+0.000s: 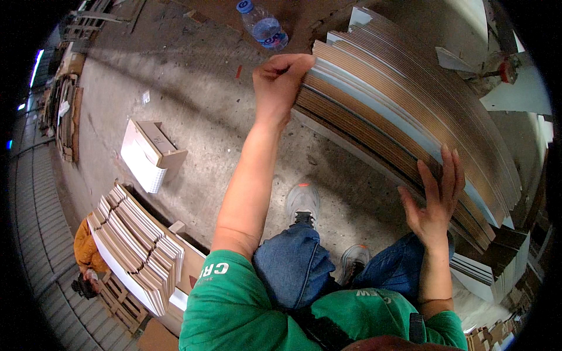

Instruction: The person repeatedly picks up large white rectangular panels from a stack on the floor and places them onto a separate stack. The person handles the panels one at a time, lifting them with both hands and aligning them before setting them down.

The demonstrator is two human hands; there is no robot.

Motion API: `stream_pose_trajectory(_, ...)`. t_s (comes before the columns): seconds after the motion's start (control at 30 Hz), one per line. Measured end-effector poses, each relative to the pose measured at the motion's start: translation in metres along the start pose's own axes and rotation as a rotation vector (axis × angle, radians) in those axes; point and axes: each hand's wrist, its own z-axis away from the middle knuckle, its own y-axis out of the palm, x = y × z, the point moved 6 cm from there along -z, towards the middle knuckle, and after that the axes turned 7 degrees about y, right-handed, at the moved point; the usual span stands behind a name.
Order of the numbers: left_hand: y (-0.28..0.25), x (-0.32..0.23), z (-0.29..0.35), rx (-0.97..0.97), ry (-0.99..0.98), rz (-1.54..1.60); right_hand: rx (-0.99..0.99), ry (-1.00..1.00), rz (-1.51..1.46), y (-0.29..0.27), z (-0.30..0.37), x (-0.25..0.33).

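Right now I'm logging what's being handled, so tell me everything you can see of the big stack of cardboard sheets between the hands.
The stack of flat cardboard sheets is thick and fanned, its brown edges mixed with white and pale blue ones. It is tilted, running from upper left to lower right above the concrete floor. The left hand grips its upper end; the right hand presses open-fingered against its lower edge. What holds it from beneath is hidden.

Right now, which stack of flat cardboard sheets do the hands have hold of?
The big slanted stack at upper right: the left hand grips its far end, the right hand presses its near edge. The stack at lower left sits untouched.
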Motion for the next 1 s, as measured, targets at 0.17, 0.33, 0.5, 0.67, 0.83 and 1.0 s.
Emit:
stream_pose_trajectory(0.17,0.002,0.005,-0.003,-0.008,-0.111,0.092,0.049,-0.012,0.027,0.002,-0.001,-0.001)
stream_pose_trajectory(0.33,0.013,-0.007,-0.001,-0.039,-0.180,-0.047,0.064,-0.016,0.025,0.005,0.002,-0.004)
stream_pose_trajectory(0.5,0.010,-0.005,-0.002,-0.021,-0.110,-0.086,0.061,-0.022,0.007,0.003,0.000,-0.003)
stream_pose_trajectory(0.67,0.002,-0.002,-0.001,-0.006,-0.103,-0.036,0.058,-0.028,0.006,0.006,0.001,0.001)
stream_pose_trajectory(0.83,-0.003,-0.004,0.002,-0.009,-0.110,-0.006,0.062,-0.022,-0.015,0.005,0.003,0.004)
stream_pose_trajectory(1.0,-0.006,0.013,0.010,0.100,-0.175,0.020,0.108,0.020,-0.200,-0.001,0.020,-0.011)
